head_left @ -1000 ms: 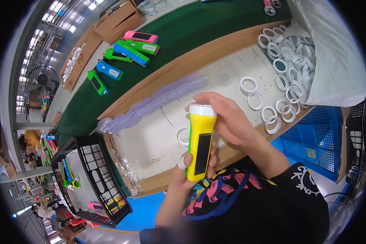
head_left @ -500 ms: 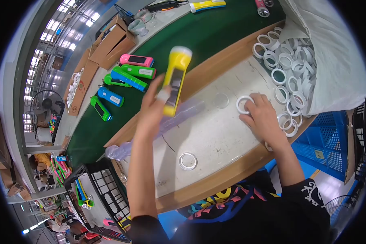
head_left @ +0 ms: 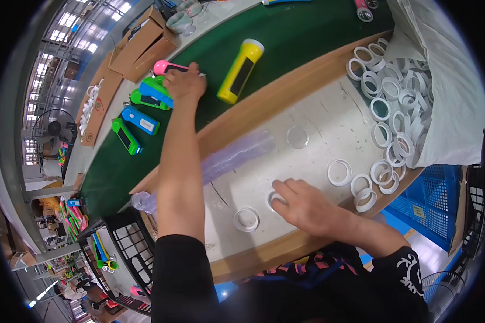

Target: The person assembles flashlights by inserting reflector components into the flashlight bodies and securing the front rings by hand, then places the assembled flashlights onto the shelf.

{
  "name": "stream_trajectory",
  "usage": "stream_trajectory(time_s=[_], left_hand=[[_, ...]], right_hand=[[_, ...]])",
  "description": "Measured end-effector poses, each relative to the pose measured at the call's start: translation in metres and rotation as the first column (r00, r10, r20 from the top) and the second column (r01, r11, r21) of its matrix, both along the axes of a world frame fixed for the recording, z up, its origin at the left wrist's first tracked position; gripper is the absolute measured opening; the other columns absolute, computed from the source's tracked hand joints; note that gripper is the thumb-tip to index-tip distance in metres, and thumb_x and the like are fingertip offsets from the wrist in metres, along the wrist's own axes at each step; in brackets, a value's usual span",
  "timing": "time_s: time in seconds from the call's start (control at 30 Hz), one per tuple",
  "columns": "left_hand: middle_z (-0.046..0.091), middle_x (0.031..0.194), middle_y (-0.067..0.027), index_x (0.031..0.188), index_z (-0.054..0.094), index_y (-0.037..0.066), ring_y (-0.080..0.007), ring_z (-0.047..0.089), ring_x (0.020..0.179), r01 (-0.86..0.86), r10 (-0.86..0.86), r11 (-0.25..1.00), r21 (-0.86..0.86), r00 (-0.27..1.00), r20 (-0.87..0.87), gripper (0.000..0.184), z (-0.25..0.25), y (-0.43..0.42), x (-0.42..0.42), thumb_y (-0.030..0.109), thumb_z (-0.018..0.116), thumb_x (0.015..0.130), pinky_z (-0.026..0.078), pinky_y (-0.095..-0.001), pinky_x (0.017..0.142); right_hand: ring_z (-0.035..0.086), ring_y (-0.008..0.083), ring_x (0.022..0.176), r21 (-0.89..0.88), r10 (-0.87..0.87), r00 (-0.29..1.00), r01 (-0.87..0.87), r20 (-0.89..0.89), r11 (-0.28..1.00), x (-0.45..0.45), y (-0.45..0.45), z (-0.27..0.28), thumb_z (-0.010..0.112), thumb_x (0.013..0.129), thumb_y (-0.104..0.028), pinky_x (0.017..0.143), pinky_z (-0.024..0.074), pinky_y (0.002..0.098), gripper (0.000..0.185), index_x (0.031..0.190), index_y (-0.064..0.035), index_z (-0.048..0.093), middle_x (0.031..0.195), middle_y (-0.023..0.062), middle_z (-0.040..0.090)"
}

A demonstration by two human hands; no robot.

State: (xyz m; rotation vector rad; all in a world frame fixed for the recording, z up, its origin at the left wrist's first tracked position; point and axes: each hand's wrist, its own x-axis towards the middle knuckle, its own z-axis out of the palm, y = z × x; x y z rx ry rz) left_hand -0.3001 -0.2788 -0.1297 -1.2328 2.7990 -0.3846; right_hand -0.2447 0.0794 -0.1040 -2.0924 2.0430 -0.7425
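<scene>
My left hand [head_left: 186,85] reaches over a cluster of flashlights on the green belt, beside a pink flashlight [head_left: 167,67] and a blue flashlight [head_left: 155,92]. Its fingertips are hidden, so its grip does not show. Apart from it, a yellow flashlight [head_left: 240,72] with a white end lies to the right. My right hand [head_left: 306,209] is closed, fingers pinching a white ring [head_left: 269,203] on the tray's pale surface. Another white ring [head_left: 246,219] rests just left of it. Beyond, a stack of clear discs [head_left: 237,156] lies on its side, near a single clear disc [head_left: 297,137].
A pile of white rings [head_left: 396,91] spills from a white sack [head_left: 452,81] at right. The cardboard tray rim [head_left: 285,81] borders the green belt [head_left: 210,51]. A black crate [head_left: 137,242] stands at lower left, a blue crate [head_left: 428,199] at lower right.
The yellow flashlight has left my left hand and now lies on the belt. That hand has moved up-left to the other flashlights. My right hand has moved left and nearer me with a white ring.
</scene>
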Motion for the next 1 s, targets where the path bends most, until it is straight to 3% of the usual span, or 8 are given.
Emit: stream_trajectory(time_s=[0.17, 0.3, 0.37, 0.43, 0.53, 0.77, 0.83, 1.0], left_hand=[[0.057, 0.108, -0.0218, 0.107, 0.056, 0.019, -0.0393, 0.050, 0.111, 0.085, -0.077, 0.986, -0.142, 0.995, 0.063, 0.033, 0.000, -0.027, 0.082, 0.036, 0.059, 0.079, 0.042, -0.0483, 0.086], [0.064, 0.093, -0.0177, 0.103, 0.055, 0.018, -0.0363, 0.061, 0.089, 0.039, -0.026, 0.997, 0.062, 0.980, -0.196, 0.029, 0.000, -0.059, 0.171, 0.024, 0.064, 0.076, 0.049, -0.0449, 0.077], [0.063, 0.085, -0.0141, 0.103, 0.059, 0.015, -0.0318, 0.063, 0.069, 0.145, -0.042, 0.979, 0.144, 0.831, -0.555, 0.022, -0.011, -0.088, 0.217, 0.018, 0.058, 0.081, 0.050, -0.0377, 0.064], [0.062, 0.082, -0.0083, 0.106, 0.058, 0.009, -0.0211, 0.061, 0.064, 0.294, 0.520, 0.711, 0.639, 0.392, -0.759, 0.021, 0.010, -0.070, 0.240, 0.012, 0.052, 0.086, 0.050, -0.0299, 0.060], [0.059, 0.094, -0.0090, 0.113, 0.052, 0.003, -0.0167, 0.060, 0.080, 0.479, 0.681, 0.613, 0.628, 0.083, -0.728, 0.024, 0.043, -0.016, 0.265, 0.009, 0.046, 0.091, 0.050, -0.0281, 0.070], [0.056, 0.101, -0.0085, 0.111, 0.048, 0.002, -0.0165, 0.056, 0.088, 0.624, 0.703, 0.554, 0.551, 0.004, -0.712, 0.022, 0.071, 0.094, 0.336, 0.007, 0.047, 0.089, 0.046, -0.0305, 0.079], [0.055, 0.099, -0.0071, 0.110, 0.049, 0.002, -0.0159, 0.056, 0.088, 0.641, 0.708, 0.533, 0.552, 0.019, -0.706, 0.022, 0.069, 0.122, 0.355, 0.006, 0.048, 0.088, 0.046, -0.0297, 0.078], [0.052, 0.100, -0.0050, 0.106, 0.050, 0.002, -0.0132, 0.055, 0.090, 0.617, 0.782, 0.504, 0.605, -0.028, -0.623, 0.023, 0.066, 0.177, 0.368, 0.001, 0.050, 0.084, 0.046, -0.0278, 0.079]], right_hand=[[0.054, 0.0254, 0.086, -0.023, -0.071, 0.996, 0.070, -0.062, 0.997, -0.019, -0.007, -0.012, 0.063, 0.067, -0.012, 0.074, 0.0463, 0.0336, 0.019, 0.082, -0.0020, 0.058, 0.098, 0.0155, 0.054], [0.050, 0.0346, 0.102, -0.083, -0.222, 0.940, 0.250, 0.260, 0.965, -0.034, -0.007, -0.023, 0.075, 0.067, -0.018, 0.088, 0.0425, 0.0409, 0.038, 0.098, -0.0060, 0.057, 0.109, 0.0149, 0.053], [0.049, 0.0345, 0.103, -0.147, -0.476, 0.858, 0.505, 0.193, 0.851, -0.043, -0.015, -0.016, 0.073, 0.068, -0.014, 0.088, 0.0424, 0.0414, 0.039, 0.102, -0.0045, 0.056, 0.111, 0.0154, 0.052], [0.048, 0.0344, 0.103, -0.150, -0.531, 0.838, 0.546, 0.128, 0.825, -0.052, -0.018, -0.016, 0.071, 0.069, -0.010, 0.088, 0.0422, 0.0417, 0.037, 0.103, -0.0038, 0.057, 0.113, 0.0148, 0.051], [0.049, 0.0341, 0.101, -0.086, -0.424, 0.901, 0.431, 0.091, 0.898, -0.058, -0.013, -0.029, 0.070, 0.069, -0.007, 0.086, 0.0430, 0.0404, 0.033, 0.100, -0.0021, 0.059, 0.110, 0.0143, 0.053], [0.058, 0.0327, 0.080, -0.231, -0.429, 0.903, 0.420, 0.010, 0.878, -0.042, -0.021, -0.022, 0.060, 0.081, -0.009, 0.072, 0.0479, 0.0386, 0.011, 0.086, 0.0001, 0.062, 0.084, 0.0151, 0.062], [0.059, 0.0314, 0.079, -0.095, -0.358, 0.866, 0.413, 0.350, 0.906, -0.016, -0.024, 0.004, 0.059, 0.083, -0.010, 0.069, 0.0479, 0.0370, 0.011, 0.086, 0.0005, 0.061, 0.085, 0.0149, 0.062], [0.053, 0.0309, 0.087, 0.097, 0.088, 0.885, -0.148, 0.457, 0.984, 0.038, -0.047, 0.003, 0.057, 0.084, -0.017, 0.077, 0.0445, 0.0374, 0.018, 0.084, 0.0004, 0.060, 0.082, 0.0141, 0.055]])
